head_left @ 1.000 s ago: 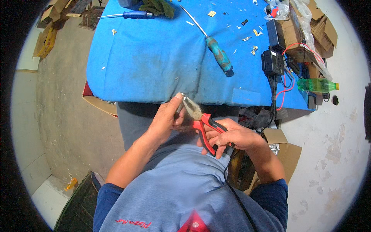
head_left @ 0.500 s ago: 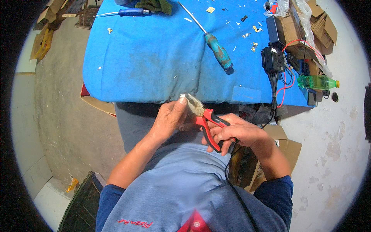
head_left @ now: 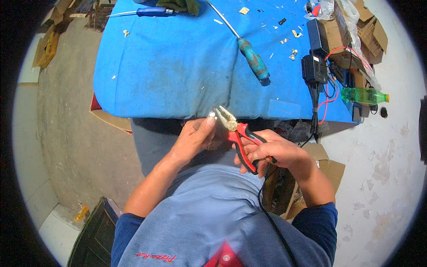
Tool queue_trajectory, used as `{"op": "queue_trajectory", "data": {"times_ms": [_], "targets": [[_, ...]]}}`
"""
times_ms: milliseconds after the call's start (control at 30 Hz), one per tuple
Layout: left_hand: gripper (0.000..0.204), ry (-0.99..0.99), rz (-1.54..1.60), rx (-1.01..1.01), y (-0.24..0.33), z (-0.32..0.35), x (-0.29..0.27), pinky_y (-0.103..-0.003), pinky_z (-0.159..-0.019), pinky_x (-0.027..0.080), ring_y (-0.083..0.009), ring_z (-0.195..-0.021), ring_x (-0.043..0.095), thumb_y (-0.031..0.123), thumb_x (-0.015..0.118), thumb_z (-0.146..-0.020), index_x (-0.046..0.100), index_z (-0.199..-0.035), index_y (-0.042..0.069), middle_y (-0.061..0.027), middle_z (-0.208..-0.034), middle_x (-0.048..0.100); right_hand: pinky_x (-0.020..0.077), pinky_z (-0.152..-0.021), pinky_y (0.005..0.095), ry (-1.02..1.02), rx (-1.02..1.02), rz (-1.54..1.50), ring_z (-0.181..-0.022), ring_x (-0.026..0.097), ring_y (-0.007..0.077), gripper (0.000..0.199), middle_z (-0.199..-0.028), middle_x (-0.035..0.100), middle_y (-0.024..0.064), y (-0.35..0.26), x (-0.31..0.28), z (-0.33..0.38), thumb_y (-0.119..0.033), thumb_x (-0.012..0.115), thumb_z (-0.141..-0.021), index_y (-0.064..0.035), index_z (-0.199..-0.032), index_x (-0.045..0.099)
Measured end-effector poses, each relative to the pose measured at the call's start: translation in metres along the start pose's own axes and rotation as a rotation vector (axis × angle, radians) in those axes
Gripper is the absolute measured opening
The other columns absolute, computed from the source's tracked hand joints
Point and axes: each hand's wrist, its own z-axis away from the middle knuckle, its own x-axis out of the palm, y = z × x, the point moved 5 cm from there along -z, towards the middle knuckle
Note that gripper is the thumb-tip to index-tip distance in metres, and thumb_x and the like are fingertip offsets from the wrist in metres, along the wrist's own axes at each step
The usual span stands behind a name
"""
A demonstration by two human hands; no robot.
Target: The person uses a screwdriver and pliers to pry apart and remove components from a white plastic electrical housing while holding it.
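Note:
My right hand [head_left: 272, 152] is wrapped round the red and black handles of a pair of pliers [head_left: 233, 126]. Their metal jaws are parted and point away from me, just right of my left thumb. My left hand [head_left: 195, 137] pinches a small whitish piece [head_left: 212, 114] between thumb and fingers, close to one jaw. Its exact kind is too small to make out. Both hands are held over my lap, at the near edge of the blue-covered table [head_left: 178, 84].
On the table lie a teal-handled screwdriver [head_left: 253, 58], a blue-handled screwdriver [head_left: 153, 12], a dark green cloth [head_left: 180, 5] and scattered scraps. At the right are black power adapters [head_left: 314, 69] with cables, a green bottle [head_left: 364, 95] and cardboard boxes [head_left: 336, 33].
The pliers' jaws have spread wider and shifted slightly right, away from the piece in my left fingers. My left hand stays almost in place, still pinching the piece.

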Motion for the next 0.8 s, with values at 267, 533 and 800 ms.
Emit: {"op": "queue_trajectory", "data": {"times_ms": [267, 533, 800], "targets": [[0.04, -0.073, 0.029, -0.014, 0.012, 0.008, 0.004, -0.022, -0.054, 0.033, -0.0045, -0.062, 0.041, 0.043, 0.063, -0.091, 0.059, -0.09, 0.003, 0.0037, -0.071, 0.05, 0.0562, -0.058, 0.0252, 0.047, -0.041, 0.157, -0.086, 0.064, 0.0156, 0.055, -0.105, 0.064, 0.0113, 0.01, -0.007, 0.009, -0.019, 0.059, -0.079, 0.0018, -0.129, 0.048], [0.033, -0.072, -0.031, -0.009, 0.01, 0.006, 0.005, -0.023, -0.058, 0.04, -0.0056, -0.066, 0.046, 0.032, 0.058, -0.096, 0.062, -0.099, -0.001, 0.0015, -0.076, 0.056, 0.0535, -0.059, 0.0259, 0.046, -0.009, 0.156, -0.072, 0.058, 0.0112, 0.038, -0.086, 0.058, 0.0037, 0.002, 0.001, 0.014, -0.023, 0.059, -0.074, 0.0002, -0.104, 0.058], [0.031, -0.048, -0.129, 0.029, 0.013, 0.007, 0.006, -0.025, -0.059, 0.042, -0.0067, -0.067, 0.049, 0.028, 0.057, -0.097, 0.062, -0.099, -0.002, 0.0008, -0.076, 0.057, 0.0534, -0.059, 0.027, 0.054, 0.023, 0.192, -0.073, 0.059, 0.0117, 0.034, -0.086, 0.059, 0.0035, -0.002, 0.005, 0.015, -0.022, 0.058, -0.072, -0.0022, -0.101, 0.059]]}}
